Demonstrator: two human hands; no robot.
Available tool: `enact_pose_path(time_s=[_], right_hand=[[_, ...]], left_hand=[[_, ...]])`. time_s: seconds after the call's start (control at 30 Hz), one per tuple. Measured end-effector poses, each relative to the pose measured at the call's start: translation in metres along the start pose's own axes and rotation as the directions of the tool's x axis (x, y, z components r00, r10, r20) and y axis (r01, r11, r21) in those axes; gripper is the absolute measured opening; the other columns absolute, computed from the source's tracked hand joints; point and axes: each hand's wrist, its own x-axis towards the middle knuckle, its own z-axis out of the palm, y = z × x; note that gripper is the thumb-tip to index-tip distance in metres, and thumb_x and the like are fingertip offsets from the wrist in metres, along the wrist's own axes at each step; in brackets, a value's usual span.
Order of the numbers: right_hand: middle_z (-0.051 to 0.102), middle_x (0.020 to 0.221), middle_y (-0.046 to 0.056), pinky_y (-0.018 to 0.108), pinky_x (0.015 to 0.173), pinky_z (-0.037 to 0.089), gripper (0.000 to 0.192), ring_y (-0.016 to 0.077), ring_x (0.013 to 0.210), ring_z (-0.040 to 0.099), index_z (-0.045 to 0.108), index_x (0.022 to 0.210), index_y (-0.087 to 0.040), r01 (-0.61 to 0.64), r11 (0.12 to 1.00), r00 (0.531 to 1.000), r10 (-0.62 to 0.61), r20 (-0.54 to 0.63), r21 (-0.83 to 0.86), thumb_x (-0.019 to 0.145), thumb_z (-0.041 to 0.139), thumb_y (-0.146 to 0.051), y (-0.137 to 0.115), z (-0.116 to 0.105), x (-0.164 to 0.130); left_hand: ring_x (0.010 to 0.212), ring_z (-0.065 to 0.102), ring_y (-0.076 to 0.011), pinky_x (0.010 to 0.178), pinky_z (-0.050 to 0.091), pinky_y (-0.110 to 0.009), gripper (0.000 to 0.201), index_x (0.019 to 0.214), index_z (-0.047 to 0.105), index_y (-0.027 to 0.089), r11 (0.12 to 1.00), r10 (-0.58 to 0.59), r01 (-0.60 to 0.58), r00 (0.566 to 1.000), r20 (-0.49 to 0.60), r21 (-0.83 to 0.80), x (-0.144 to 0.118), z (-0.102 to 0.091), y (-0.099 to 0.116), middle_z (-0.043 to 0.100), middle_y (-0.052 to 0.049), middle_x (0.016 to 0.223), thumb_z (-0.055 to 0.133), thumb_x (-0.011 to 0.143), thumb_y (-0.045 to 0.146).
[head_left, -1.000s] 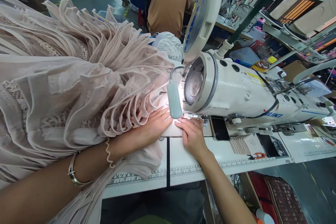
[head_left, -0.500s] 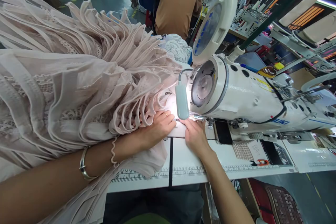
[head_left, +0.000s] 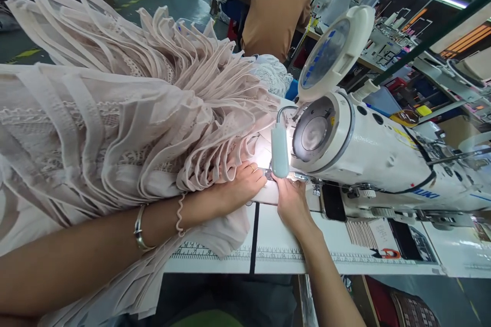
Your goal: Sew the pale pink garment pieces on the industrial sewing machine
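Left hand (head_left: pixel 247 184) and right hand (head_left: pixel 293 199) curl beside the sewing machine (head_left: pixel 378 148) at two o'clock, grip hidden. Sewing looks unfinished; lacy cloth (head_left: pixel 153 122) bunches at ten o'clock.

The left hand (head_left: pixel 247 184), fingers bent, lies against the heaped pale cloth (head_left: pixel 146 127) by the sewing machine (head_left: pixel 376 143). The right hand (head_left: pixel 293 199) is just beside it, fingertips partly hidden. A phone (head_left: pixel 333 202) and orange snips (head_left: pixel 389 254) lie rightward on the table (head_left: pixel 284 240); beyond, a person in brown (head_left: pixel 276 10) faces away.
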Motion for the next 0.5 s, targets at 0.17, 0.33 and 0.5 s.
enact_pose_path(time_s=[0.17,0.33,0.5], right_hand=[[0.069,0.086,0.011,0.046,0.091,0.042,0.051,0.0279,0.087,0.062,0.061,0.121,-0.015,-0.073,0.995,0.996,0.069,-0.051,-0.07,0.079,0.036,0.0,0.002,0.003,0.004],[0.067,0.073,0.01,0.041,0.079,0.042,0.033,0.0252,0.07,0.056,0.069,0.099,-0.022,-0.113,0.982,0.99,0.098,-0.106,-0.151,0.087,0.041,-0.009,0.011,0.008,0.012],[0.063,0.072,0.008,0.034,0.073,0.038,0.036,0.0214,0.07,0.049,0.069,0.092,-0.023,-0.131,0.985,0.979,0.11,-0.173,-0.115,0.088,0.037,-0.007,-0.001,-0.005,0.02]], left_hand=[[0.075,0.057,-0.0206,0.079,0.041,-0.036,0.013,0.091,0.053,0.018,0.988,-0.125,0.12,0.991,0.051,0.102,-0.007,-0.007,0.008,0.059,-0.005,0.078,0.046,0.091,0.007],[0.059,0.057,-0.0223,0.062,0.041,-0.036,0.029,0.104,0.055,0.013,0.92,-0.228,0.184,0.97,0.09,0.347,-0.005,-0.024,0.017,0.059,-0.006,0.065,0.042,0.081,0.0],[0.055,0.059,-0.0226,0.058,0.039,-0.032,0.032,0.096,0.056,0.007,0.955,-0.276,0.256,0.951,0.136,0.15,0.007,-0.014,0.003,0.058,-0.007,0.062,0.031,0.079,-0.005]])
